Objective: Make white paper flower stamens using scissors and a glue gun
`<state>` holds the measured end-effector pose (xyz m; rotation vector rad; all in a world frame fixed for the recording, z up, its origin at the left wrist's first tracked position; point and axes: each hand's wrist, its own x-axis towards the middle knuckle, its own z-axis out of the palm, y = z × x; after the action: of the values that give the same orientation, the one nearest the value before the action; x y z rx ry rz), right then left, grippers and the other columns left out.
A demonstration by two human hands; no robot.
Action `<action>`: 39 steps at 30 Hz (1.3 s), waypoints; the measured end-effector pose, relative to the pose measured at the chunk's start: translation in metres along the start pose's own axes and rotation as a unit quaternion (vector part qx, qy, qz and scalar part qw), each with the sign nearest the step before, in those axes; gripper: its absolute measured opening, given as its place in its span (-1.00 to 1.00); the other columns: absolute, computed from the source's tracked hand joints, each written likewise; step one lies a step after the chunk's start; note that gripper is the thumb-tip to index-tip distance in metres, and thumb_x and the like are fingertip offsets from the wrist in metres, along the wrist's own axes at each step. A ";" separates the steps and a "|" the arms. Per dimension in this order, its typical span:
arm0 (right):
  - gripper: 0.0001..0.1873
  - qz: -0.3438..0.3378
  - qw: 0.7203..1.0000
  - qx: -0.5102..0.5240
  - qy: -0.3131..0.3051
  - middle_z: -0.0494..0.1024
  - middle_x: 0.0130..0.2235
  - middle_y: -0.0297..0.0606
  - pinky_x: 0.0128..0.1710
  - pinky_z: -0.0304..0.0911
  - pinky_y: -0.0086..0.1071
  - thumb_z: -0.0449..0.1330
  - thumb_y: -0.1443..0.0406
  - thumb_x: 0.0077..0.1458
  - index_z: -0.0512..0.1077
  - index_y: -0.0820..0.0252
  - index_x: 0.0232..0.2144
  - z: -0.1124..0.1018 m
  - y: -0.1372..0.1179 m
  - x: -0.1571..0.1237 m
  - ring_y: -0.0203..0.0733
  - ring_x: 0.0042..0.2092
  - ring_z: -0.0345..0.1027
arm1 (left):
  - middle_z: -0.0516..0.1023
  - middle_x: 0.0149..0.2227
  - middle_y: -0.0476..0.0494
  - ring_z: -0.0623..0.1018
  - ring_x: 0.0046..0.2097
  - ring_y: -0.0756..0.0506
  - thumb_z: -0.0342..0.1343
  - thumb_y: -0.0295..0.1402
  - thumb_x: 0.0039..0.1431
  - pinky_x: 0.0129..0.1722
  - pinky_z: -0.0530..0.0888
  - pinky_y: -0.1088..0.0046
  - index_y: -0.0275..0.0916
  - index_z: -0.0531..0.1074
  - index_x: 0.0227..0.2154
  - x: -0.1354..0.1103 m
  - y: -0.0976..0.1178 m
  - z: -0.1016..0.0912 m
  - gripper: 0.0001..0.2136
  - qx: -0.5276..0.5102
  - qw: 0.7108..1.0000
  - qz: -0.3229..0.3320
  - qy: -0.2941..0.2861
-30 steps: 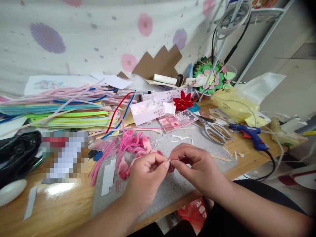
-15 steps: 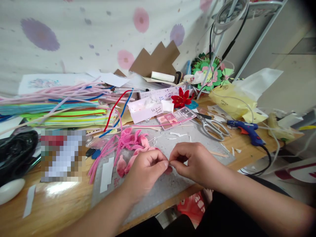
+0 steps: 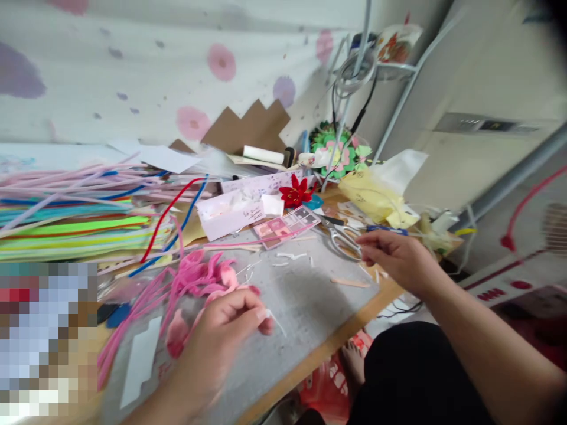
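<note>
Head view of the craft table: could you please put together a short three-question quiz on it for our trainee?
1. Which hand holds the thin white strand?
2. True or false: the left hand and the right hand are apart.
3. Multiple choice: the handles of the scissors are a) orange, b) silver, c) green.

Key: 1. The left hand. 2. True. 3. b.

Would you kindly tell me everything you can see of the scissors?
The scissors look like silvery metal, with two looped handles. They lie at the grey mat's far right, blades pointing away and left. The right hand seems to hide the handle ends; whether it touches them is unclear.
</note>
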<state>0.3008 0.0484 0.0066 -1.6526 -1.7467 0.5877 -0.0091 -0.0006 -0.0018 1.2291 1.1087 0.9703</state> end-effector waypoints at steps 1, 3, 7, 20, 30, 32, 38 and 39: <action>-0.74 0.052 0.995 -0.065 0.053 0.53 -0.46 -0.31 -0.43 0.26 -0.41 0.11 0.17 0.02 0.47 0.16 -0.27 -0.018 0.021 0.002 -0.24 -0.43 0.40 | 0.50 -0.52 -0.02 0.48 -0.39 -0.06 0.08 -0.38 0.07 -0.30 0.36 0.41 -0.23 0.44 -0.56 0.000 -0.001 -0.001 -0.85 -0.003 1.000 -0.004 -0.002; -0.77 0.106 0.981 -0.125 0.100 0.49 -0.56 -0.26 -0.52 0.17 -0.37 0.14 0.18 -0.03 0.50 0.22 -0.44 -0.051 0.056 0.001 -0.20 -0.51 0.33 | 0.50 -0.51 -0.02 0.49 -0.37 -0.07 0.08 -0.36 0.08 -0.29 0.37 0.40 -0.23 0.44 -0.56 0.001 -0.003 -0.003 -0.85 -0.012 1.000 -0.009 -0.008; -0.71 0.145 0.969 -0.153 0.129 0.44 -0.62 -0.24 -0.58 0.09 -0.33 0.15 0.12 -0.06 0.48 0.24 -0.54 -0.066 0.075 -0.011 -0.15 -0.55 0.27 | 0.49 -0.51 -0.01 0.48 -0.37 -0.06 0.07 -0.36 0.09 -0.28 0.37 0.42 -0.22 0.43 -0.56 0.002 -0.002 -0.001 -0.85 0.000 1.000 -0.002 -0.014; -0.91 -0.096 0.924 0.207 -0.307 0.51 -0.48 -0.33 -0.44 0.20 -0.53 0.21 0.36 0.00 0.51 0.29 -0.41 0.029 -0.107 -0.045 -0.38 -0.45 0.30 | 0.53 -0.58 0.02 0.46 -0.47 0.00 0.10 -0.45 -0.01 -0.42 0.35 0.50 -0.24 0.44 -0.60 -0.004 0.060 0.026 -0.88 0.206 0.966 -0.028 -0.154; -0.94 -0.084 0.940 0.239 -0.230 0.35 -0.58 -0.43 -0.55 0.05 -0.52 0.13 0.41 -0.09 0.35 0.22 -0.55 0.040 -0.106 -0.050 -0.40 -0.53 0.13 | 0.47 -0.49 -0.03 0.46 -0.40 -0.03 0.10 -0.31 0.10 -0.34 0.36 0.44 -0.28 0.44 -0.46 -0.013 0.056 0.032 -0.85 0.085 0.989 0.011 -0.120; -0.92 -0.074 0.938 0.270 -0.203 0.40 -0.57 -0.40 -0.52 0.10 -0.50 0.12 0.40 -0.08 0.33 0.19 -0.56 0.042 -0.106 -0.050 -0.36 -0.52 0.20 | 0.46 -0.45 -0.03 0.44 -0.37 -0.03 0.17 -0.29 0.06 -0.34 0.35 0.46 -0.28 0.44 -0.40 -0.016 0.044 0.037 -0.85 0.009 0.995 0.023 -0.099; -0.90 -0.039 0.925 0.351 -0.139 0.39 -0.61 -0.41 -0.52 0.19 -0.47 0.11 0.35 -0.05 0.27 0.17 -0.57 0.054 -0.106 -0.051 -0.33 -0.54 0.30 | 0.46 -0.51 -0.03 0.43 -0.41 0.00 0.19 -0.39 0.07 -0.35 0.34 0.48 -0.31 0.44 -0.45 -0.015 0.019 0.054 -0.91 -0.094 0.995 0.033 -0.001; -0.89 -0.034 0.921 0.365 -0.136 0.39 -0.61 -0.41 -0.52 0.21 -0.46 0.11 0.35 -0.03 0.27 0.17 -0.56 0.057 -0.106 -0.051 -0.33 -0.54 0.31 | 0.45 -0.53 -0.02 0.42 -0.43 0.01 0.19 -0.39 0.07 -0.37 0.34 0.49 -0.32 0.44 -0.47 -0.014 0.018 0.056 -0.90 -0.109 0.993 0.033 0.007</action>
<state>0.1860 -0.0068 0.0348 -1.0106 -1.4796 1.2977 0.0428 -0.0237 0.0175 1.0886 0.9506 1.1212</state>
